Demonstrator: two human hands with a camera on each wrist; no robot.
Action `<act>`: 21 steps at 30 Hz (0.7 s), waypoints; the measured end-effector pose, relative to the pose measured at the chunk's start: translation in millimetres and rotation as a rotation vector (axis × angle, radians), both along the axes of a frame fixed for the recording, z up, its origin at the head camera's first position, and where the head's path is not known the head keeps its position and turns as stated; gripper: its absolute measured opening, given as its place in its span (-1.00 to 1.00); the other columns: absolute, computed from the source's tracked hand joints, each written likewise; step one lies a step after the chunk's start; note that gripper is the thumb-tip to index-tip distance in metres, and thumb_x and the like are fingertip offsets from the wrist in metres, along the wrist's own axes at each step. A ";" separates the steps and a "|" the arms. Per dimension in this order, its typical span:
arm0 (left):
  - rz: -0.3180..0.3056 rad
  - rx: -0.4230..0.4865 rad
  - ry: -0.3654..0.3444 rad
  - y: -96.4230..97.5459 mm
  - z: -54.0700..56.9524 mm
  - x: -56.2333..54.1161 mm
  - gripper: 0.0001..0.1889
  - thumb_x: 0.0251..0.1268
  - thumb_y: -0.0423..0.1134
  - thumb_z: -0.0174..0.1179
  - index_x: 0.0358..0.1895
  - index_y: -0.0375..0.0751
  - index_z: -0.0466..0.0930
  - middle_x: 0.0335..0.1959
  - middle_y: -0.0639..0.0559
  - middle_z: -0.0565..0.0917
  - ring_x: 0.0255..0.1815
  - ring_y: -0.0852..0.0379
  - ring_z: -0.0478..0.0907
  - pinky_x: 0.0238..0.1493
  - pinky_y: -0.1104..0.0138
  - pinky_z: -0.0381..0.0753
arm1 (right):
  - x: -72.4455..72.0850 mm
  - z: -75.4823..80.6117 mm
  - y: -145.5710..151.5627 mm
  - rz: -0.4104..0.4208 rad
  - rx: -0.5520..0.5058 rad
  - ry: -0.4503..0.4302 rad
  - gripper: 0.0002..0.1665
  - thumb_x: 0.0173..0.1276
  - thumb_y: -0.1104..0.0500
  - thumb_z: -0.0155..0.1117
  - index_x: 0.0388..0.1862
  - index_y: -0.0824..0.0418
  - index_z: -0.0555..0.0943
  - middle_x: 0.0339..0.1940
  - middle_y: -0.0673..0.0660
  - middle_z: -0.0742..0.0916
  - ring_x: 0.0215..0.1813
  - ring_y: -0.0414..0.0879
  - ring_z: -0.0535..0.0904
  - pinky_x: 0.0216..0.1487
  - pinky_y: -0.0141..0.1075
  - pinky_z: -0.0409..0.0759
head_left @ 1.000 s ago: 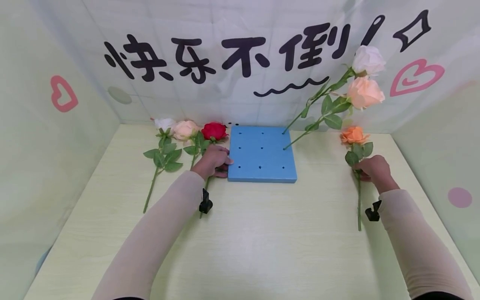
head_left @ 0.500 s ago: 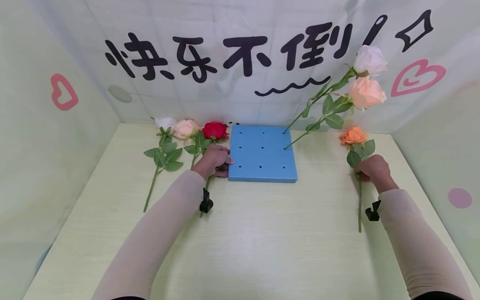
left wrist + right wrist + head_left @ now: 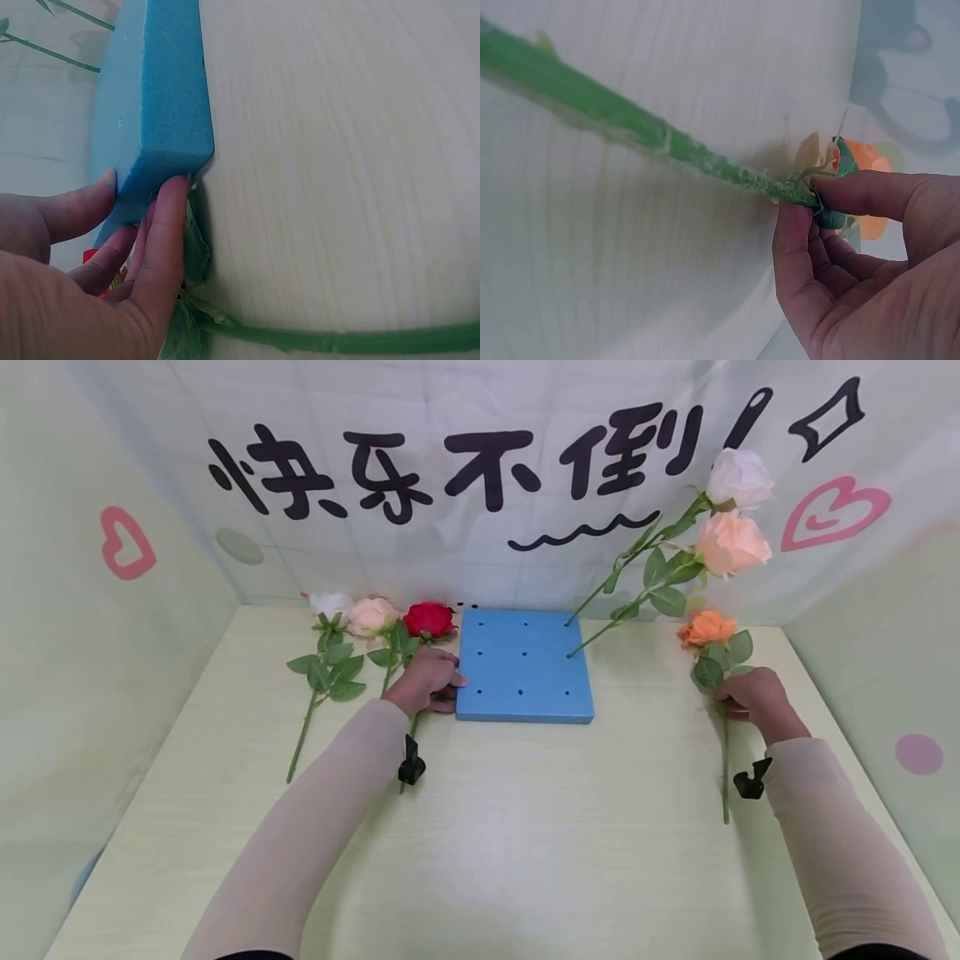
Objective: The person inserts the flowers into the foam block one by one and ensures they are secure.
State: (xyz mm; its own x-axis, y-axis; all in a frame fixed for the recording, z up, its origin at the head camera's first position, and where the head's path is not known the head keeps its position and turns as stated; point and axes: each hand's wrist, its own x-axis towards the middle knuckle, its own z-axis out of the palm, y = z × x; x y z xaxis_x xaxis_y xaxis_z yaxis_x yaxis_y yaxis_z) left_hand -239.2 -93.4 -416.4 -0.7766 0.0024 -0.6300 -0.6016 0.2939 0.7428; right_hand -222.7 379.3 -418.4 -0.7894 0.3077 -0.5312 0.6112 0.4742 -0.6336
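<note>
My left hand (image 3: 426, 681) holds the left edge of a blue foam block (image 3: 555, 681) dotted with small holes. In the left wrist view the thumb rests on its top face and the fingers (image 3: 166, 225) press against its side near the corner. At the right, my right hand (image 3: 757, 697) pinches the green stem of an orange rose (image 3: 708, 628) between thumb and fingers, just below the leaves. The right wrist view shows the stem (image 3: 630, 124) close over the table, running away from the fingertips. A white rose (image 3: 738, 478) and a peach rose (image 3: 733, 543) lean rightward from holes in the block.
A white rose (image 3: 330, 605), a pale pink rose (image 3: 372, 617) and a red rose (image 3: 430, 619) lie on the table (image 3: 510, 843) left of the block. My left arm overlaps the red rose's stem. A printed backdrop (image 3: 450, 560) stands behind the block.
My right hand has shifted slightly right, and the lower stem of the orange rose has swung right with it. The left hand and the block have stayed in place.
</note>
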 end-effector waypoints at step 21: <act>-0.001 0.004 -0.004 -1.5 -2.6 -1.3 -0.44 0.32 -0.41 0.20 0.38 -0.08 0.36 -0.11 -0.16 0.48 -0.20 -0.02 0.47 -0.13 0.09 0.70 | 5.4 18.4 9.2 -0.087 -0.717 -0.018 -0.74 0.50 0.21 0.06 -0.40 0.07 0.61 -0.44 -0.03 0.71 -0.34 -0.18 0.63 -0.19 -0.34 0.65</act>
